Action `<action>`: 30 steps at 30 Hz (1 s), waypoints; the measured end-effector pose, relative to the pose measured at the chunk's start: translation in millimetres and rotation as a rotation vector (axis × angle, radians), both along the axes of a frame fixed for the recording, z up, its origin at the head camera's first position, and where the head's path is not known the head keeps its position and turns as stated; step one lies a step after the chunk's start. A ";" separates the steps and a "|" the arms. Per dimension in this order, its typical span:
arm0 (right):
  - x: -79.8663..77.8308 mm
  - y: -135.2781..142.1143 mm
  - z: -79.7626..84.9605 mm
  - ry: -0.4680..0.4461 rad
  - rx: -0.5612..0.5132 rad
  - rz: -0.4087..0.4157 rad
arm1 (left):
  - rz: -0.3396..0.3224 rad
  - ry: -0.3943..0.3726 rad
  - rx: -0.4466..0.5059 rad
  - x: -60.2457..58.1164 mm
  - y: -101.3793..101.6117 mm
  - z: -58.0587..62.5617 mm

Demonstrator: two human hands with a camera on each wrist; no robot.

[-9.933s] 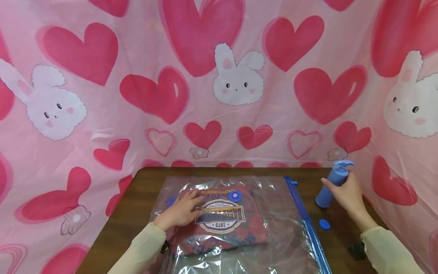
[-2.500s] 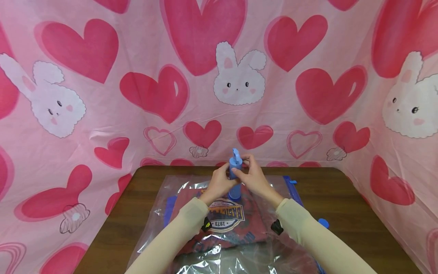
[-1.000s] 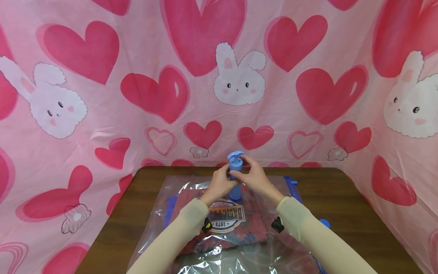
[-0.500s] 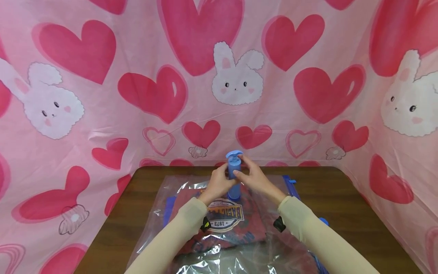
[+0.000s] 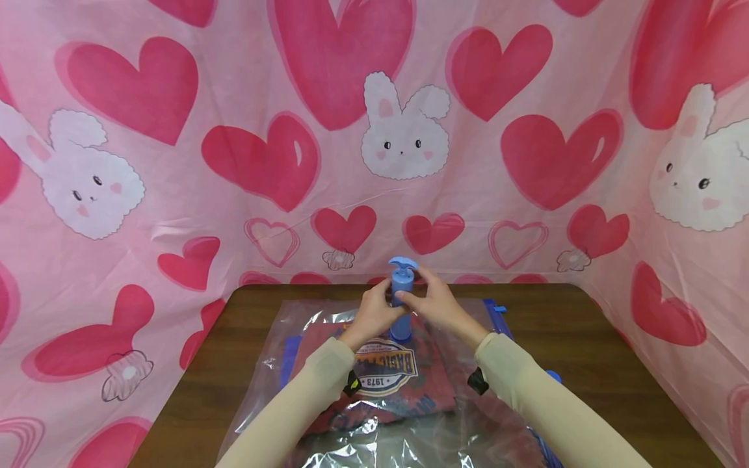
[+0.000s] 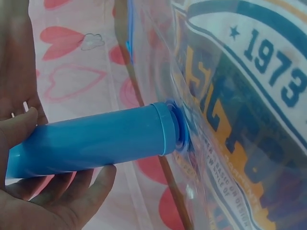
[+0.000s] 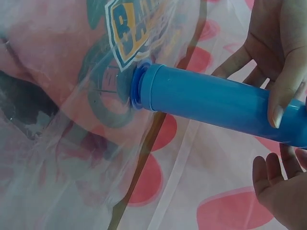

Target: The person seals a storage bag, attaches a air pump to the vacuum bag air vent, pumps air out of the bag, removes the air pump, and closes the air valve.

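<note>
A blue hand pump (image 5: 402, 282) stands upright on a clear plastic vacuum storage bag (image 5: 263, 370). In the left wrist view, the pump's collar meets the bag's blue valve (image 6: 178, 125). My left hand (image 5: 373, 313) grips the pump's body from the left, thumb on one side and fingers on the other. From the right, my right hand (image 5: 437, 303) holds the upper body with its thumb, its fingers behind near the T-shaped handle (image 5: 402, 263). Inside the bag lies a folded red garment (image 5: 404, 406) with a "1973" print.
A blue round cap (image 5: 553, 375) lies on the brown wooden table (image 5: 608, 383), partly hidden by the right sleeve. The bag's blue zip edge (image 5: 499, 317) runs along its right side. A pink heart-patterned cloth (image 5: 480, 175) hangs behind and beside the table.
The pump went from the table's right side onto the bag's valve, and my left hand moved from the bag to the pump. Its handle then turned from edge-on to broadside. Little differs lately.
</note>
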State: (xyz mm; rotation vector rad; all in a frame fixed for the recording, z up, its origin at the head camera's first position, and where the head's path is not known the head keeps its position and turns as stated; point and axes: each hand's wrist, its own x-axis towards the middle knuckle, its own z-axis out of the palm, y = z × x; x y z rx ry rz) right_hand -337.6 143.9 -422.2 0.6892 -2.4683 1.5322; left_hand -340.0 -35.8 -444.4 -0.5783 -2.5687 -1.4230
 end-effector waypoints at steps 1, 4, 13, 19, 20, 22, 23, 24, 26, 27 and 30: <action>-0.5 -0.2 -0.1 0.000 0.003 0.002 | 0.000 -0.002 -0.001 0.3 0.4 -0.3; -0.6 -1.9 -0.1 0.000 0.000 0.006 | 0.007 -0.001 -0.004 0.9 1.3 -1.3; 1.5 -4.7 3.0 -0.037 0.006 -0.010 | 0.011 0.028 -0.005 0.0 1.8 0.2; 2.8 0.2 4.3 -0.045 -0.031 0.078 | 0.003 0.021 -0.006 -1.2 2.0 0.6; 2.6 0.6 4.5 -0.039 -0.039 0.087 | 0.003 0.018 -0.008 -1.4 1.9 0.4; 2.3 0.9 4.8 -0.022 -0.050 0.099 | 0.003 0.017 -0.010 -1.3 1.4 0.3; 2.1 0.9 5.1 -0.012 -0.054 0.104 | 0.005 0.016 -0.010 -1.5 1.1 -0.1; 1.9 0.9 5.4 -0.004 -0.055 0.108 | 0.007 0.016 -0.009 -1.7 0.8 -0.2; 1.4 0.8 5.4 0.015 -0.043 0.105 | 0.008 0.019 -0.007 -1.6 0.3 -0.4; 1.2 0.7 5.4 0.014 -0.040 0.106 | 0.007 0.019 -0.006 -1.8 0.0 -0.7; 0.6 0.2 5.5 0.010 -0.019 0.099 | 0.005 0.024 -0.006 -2.0 -0.3 -1.1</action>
